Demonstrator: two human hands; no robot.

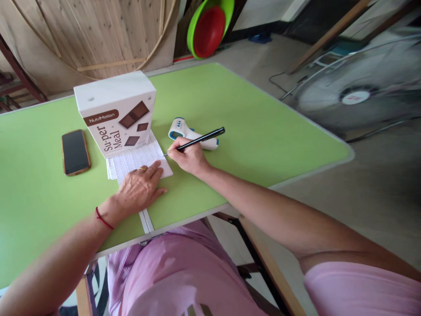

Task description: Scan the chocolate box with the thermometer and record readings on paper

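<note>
My right hand [190,157] is closed around a black pen [200,138], its tip at the right side of a sheet of paper [133,159] covered in small handwriting. Flat on the lower part of that paper lies my left hand [140,186], fingers stretched out, with a ring and a red wrist cord. A white box [115,115] printed "NutriMotion Su-per Meal" stands upright on the paper's far part and hides some of it. Just beyond my right hand, a white and blue infrared thermometer [180,128] rests on its side, partly covered by the hand and pen.
A phone [76,152] in a brown case lies left of the box on the green folding table [256,127]. The table's seam runs near my left hand. To the right stands a large fan [355,94]. Green and red basins [209,30] lean behind the table.
</note>
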